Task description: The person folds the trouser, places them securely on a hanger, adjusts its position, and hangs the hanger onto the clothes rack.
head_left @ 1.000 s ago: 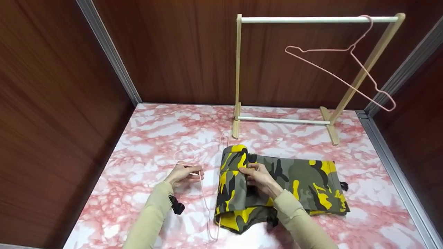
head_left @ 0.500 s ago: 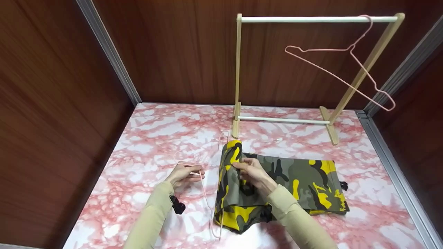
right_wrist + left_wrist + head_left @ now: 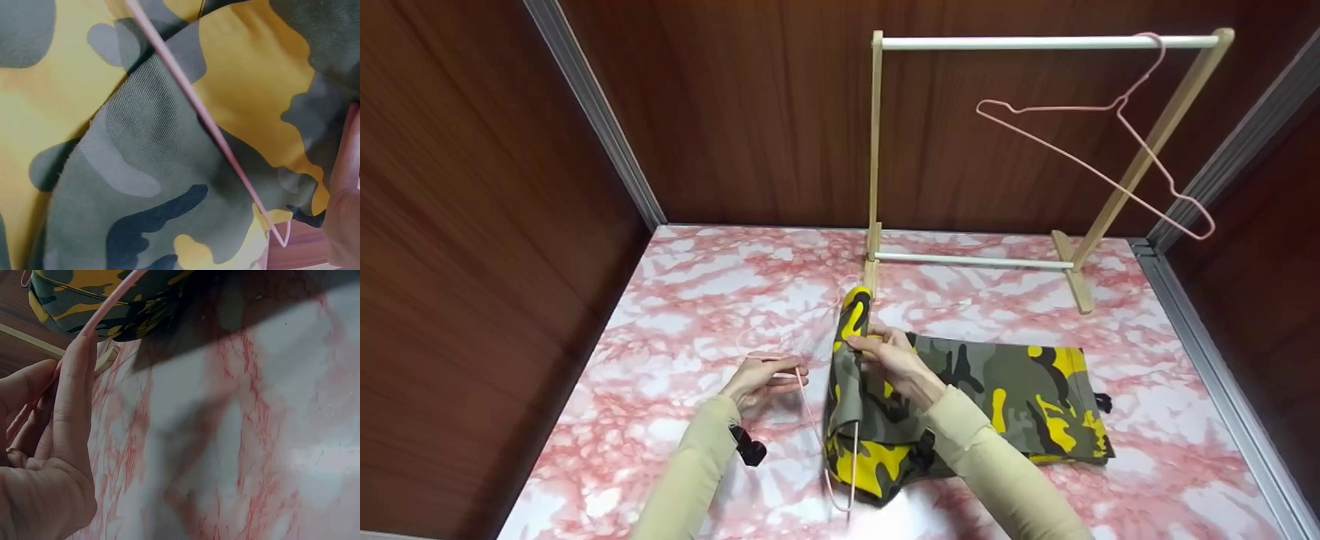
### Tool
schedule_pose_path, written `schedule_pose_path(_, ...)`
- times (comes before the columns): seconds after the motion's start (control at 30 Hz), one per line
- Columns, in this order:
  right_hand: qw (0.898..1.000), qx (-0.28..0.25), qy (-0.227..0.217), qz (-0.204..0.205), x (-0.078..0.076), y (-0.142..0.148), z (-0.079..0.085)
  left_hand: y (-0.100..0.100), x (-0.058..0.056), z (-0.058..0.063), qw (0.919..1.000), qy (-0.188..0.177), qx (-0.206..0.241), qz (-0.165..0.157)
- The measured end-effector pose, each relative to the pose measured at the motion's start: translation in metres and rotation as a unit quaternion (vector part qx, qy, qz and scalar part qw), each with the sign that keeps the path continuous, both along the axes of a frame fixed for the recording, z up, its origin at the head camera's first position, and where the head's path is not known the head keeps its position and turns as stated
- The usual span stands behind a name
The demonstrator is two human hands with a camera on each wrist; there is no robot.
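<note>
A camouflage garment in grey, black and yellow lies folded on the table. My right hand pinches its raised left end, thumb on the near face. That end is folded over the lower bar of a pink hanger, whose near corner sticks out below. My left hand pinches the hanger by its neck, left of the garment. In the left wrist view the pink wire runs from the fingertips towards the garment. In the right wrist view the bar crosses the cloth; the far part of the bar is hidden.
A small wooden rack with white rods stands at the back of the marbled pink table. Another pink hanger hangs from its top rod at the right. Brown panels with metal edges enclose the table.
My right hand has moved left and slightly away, drawing the garment's folded end over the hanger bar into a narrower fold. The hanger's near corner has shifted right. My left hand has barely moved.
</note>
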State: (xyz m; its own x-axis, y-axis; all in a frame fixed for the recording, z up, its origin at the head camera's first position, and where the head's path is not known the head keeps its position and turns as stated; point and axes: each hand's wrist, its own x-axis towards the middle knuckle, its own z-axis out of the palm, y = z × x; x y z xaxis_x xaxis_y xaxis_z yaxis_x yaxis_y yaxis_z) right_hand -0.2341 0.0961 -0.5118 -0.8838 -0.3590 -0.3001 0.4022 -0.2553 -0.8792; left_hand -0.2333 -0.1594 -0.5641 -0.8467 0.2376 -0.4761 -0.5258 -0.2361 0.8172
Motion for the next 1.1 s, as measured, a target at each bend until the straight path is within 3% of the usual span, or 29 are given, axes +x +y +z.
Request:
schedule_pose_path(0.23, 1.0, -0.011, 0.017, -0.017, -0.004, -0.002, 0.014, -0.002, -0.001, 0.004, 0.9998, 0.02, 0.01, 0.0)
schedule_pose_path(0.53, 0.997, -0.07, 0.022, -0.026, -0.002, 0.011, 0.025, -0.01, 0.001, 0.008, 0.9992, 0.023, -0.002, 0.034)
schedule_pose_path(0.9, 0.998, -0.059, 0.01, -0.03, -0.002, 0.069, 0.001, -0.007, 0.003, 0.006, 0.9969, 0.043, -0.031, 0.058)
schedule_pose_path(1.1, 0.996, -0.071, 0.01, -0.046, -0.003, 0.083, 0.011, 0.007, -0.003, 0.008, 0.9972, 0.046, -0.021, 0.055)
